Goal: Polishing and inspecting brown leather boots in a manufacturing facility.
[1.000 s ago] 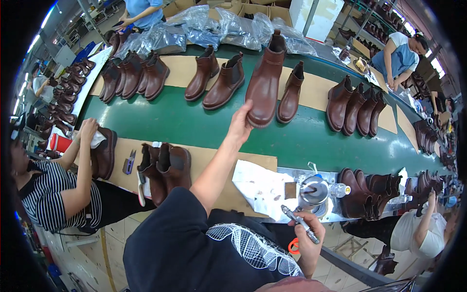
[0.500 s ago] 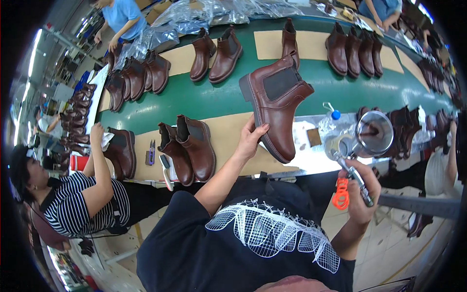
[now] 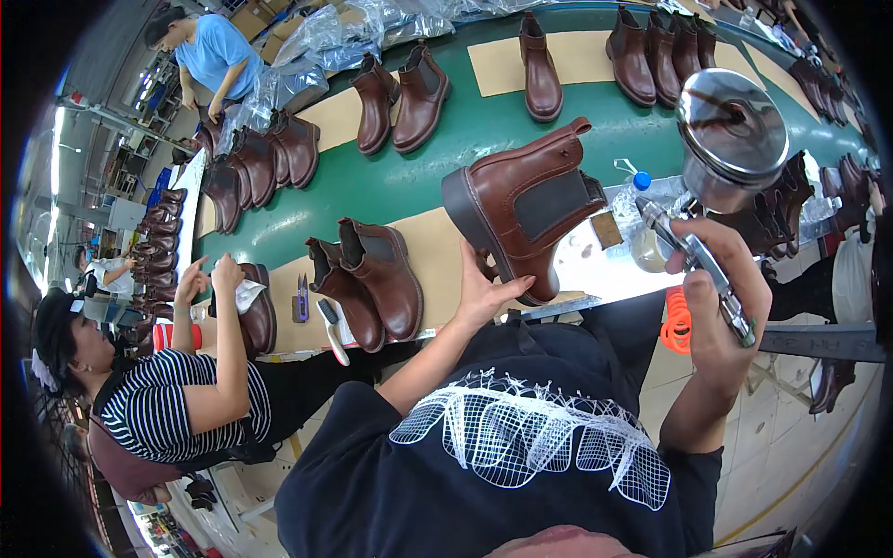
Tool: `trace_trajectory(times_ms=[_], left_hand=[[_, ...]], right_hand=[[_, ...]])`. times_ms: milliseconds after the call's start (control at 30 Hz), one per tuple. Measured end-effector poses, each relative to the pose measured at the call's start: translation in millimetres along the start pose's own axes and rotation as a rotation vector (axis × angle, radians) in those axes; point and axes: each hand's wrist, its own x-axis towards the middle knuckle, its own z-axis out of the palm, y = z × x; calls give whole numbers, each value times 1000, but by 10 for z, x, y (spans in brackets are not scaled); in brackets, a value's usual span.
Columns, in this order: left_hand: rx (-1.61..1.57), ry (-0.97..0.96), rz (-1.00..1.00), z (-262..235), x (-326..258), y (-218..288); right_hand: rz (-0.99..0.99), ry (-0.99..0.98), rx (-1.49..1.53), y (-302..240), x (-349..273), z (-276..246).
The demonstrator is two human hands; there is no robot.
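My left hand (image 3: 487, 290) holds up a brown leather Chelsea boot (image 3: 502, 191) with dark elastic side panels. Its fingers grip the boot's lower end by the sole and toe; the dark sole faces left and the pull tab points to the upper right. Wrapped around the handle of a metal spray gun (image 3: 693, 244) is my right hand (image 3: 721, 302), to the right of the boot and apart from it. A shiny lidded metal cup (image 3: 730, 130) tops the gun, and an orange coiled hose (image 3: 676, 323) hangs beside my right hand.
A pair of brown boots (image 3: 377, 279) stands left of my left hand, beside a brush (image 3: 332, 330) and thread snippers (image 3: 301, 298). More boots (image 3: 633, 58) line the green table (image 3: 363, 191). A blue-capped bottle (image 3: 644, 195) stands near the gun. A person in stripes (image 3: 186, 400) works at left.
The held boot has tilted, with its sole turned more toward me and its toe lower. My right hand and the spray gun have moved up and to the right.
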Motion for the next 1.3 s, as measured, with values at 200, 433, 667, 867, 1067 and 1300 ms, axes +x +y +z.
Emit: trace_trajectory(times_ms=[200,433,667,867,1067,1300], left_hand=[[67,10,32,-20,-6,-62],[48,29,38,18,19,-24],[81,47,71,69,85,45],[21,97,-6,56,97,52],[42,114,22,32,151,119],[-1,121,50,18,169,177]], right_hand=[[97,-17,-5,29,-3,22],[51,-80,-47,104,-79,41],[94,-162,-72,-8,-118,182],[48,-227,-94,19,-126,250],[77,-261,-108,74,-175,289],[104,-243,-117,144,-188,269]])
